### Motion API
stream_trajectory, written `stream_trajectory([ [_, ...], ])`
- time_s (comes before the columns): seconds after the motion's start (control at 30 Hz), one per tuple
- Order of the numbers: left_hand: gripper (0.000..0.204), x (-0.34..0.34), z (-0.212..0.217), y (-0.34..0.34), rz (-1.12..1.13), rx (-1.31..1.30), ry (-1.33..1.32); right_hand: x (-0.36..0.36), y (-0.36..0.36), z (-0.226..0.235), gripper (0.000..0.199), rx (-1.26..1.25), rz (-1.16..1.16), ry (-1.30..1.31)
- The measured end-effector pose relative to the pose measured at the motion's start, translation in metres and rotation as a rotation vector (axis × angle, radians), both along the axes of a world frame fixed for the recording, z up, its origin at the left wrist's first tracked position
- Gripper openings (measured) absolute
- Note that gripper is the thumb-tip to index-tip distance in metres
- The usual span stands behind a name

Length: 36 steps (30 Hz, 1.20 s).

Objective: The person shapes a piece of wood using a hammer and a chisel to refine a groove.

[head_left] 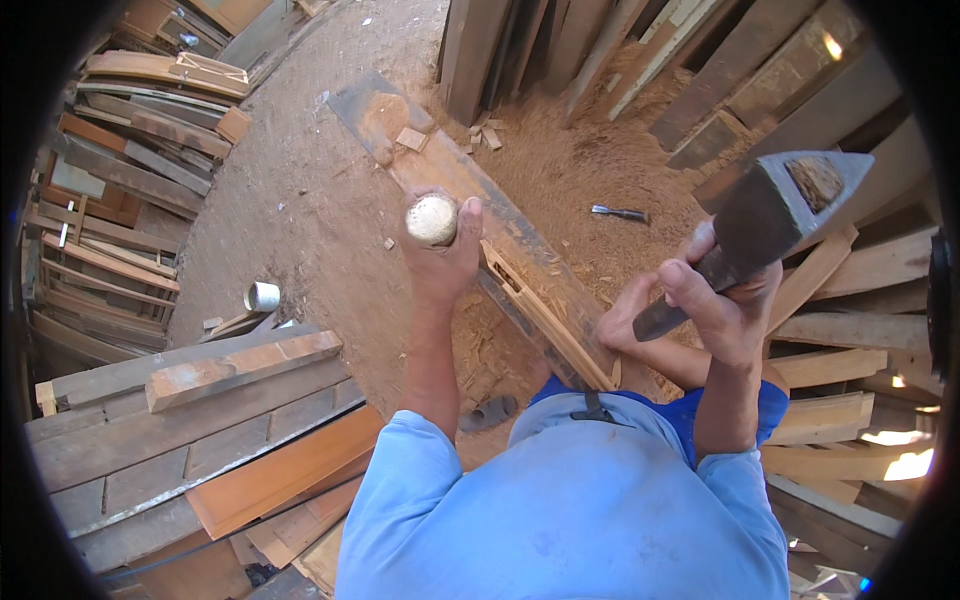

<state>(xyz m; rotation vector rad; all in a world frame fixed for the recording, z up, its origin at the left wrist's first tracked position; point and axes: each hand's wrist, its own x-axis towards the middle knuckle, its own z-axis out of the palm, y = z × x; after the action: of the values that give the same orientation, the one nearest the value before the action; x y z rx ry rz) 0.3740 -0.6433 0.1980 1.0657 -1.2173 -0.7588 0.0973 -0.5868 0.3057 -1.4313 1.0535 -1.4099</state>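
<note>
My left hand is closed in an upright fist round a wooden handle with a pale, round, worn end. The lower part of that tool is hidden by the hand. On the right, my raised right hand grips a hammer with a dark, heavy metal head and wood showing in its eye. Below and between the hands, a narrow wooden strip with a slot cut near its far end lies along a worn plank. My left fist is just beside the strip's far end.
A chisel-like tool lies on sawdust right of the plank. Small wood offcuts rest on the plank. Stacked boards stand at left, with a white cup behind them. Tall planks lean at the back; more timber lies at right.
</note>
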Motion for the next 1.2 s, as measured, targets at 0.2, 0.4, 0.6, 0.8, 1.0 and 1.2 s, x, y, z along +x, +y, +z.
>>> stream_trajectory([
  [0.2, 0.019, 0.014, -0.013, -0.017, 0.006, 0.061, 0.114, 0.011, -0.028, -0.015, 0.029, 0.025, 0.004, 0.111],
  [0.4, 0.021, 0.022, -0.032, -0.027, -0.018, 0.137, 0.292, 0.028, -0.061, -0.027, 0.032, 0.05, 0.056, 0.165],
  [0.6, 0.018, 0.031, -0.054, -0.031, -0.012, 0.16, 0.284, 0.039, -0.082, -0.032, 0.032, -0.04, 0.126, 0.202],
  [0.8, 0.02, 0.02, -0.053, -0.017, 0.1, 0.301, 0.253, 0.071, -0.103, -0.016, 0.02, -0.098, 0.076, 0.24],
  [1.0, 0.014, 0.008, -0.064, -0.007, 0.103, 0.205, 0.186, 0.125, -0.144, -0.026, 0.022, -0.187, 0.467, 1.298],
  [1.2, 0.017, -0.006, -0.045, -0.006, 0.05, 0.262, 0.072, 0.116, -0.146, 0.047, 0.025, -0.221, 0.294, 0.737],
])
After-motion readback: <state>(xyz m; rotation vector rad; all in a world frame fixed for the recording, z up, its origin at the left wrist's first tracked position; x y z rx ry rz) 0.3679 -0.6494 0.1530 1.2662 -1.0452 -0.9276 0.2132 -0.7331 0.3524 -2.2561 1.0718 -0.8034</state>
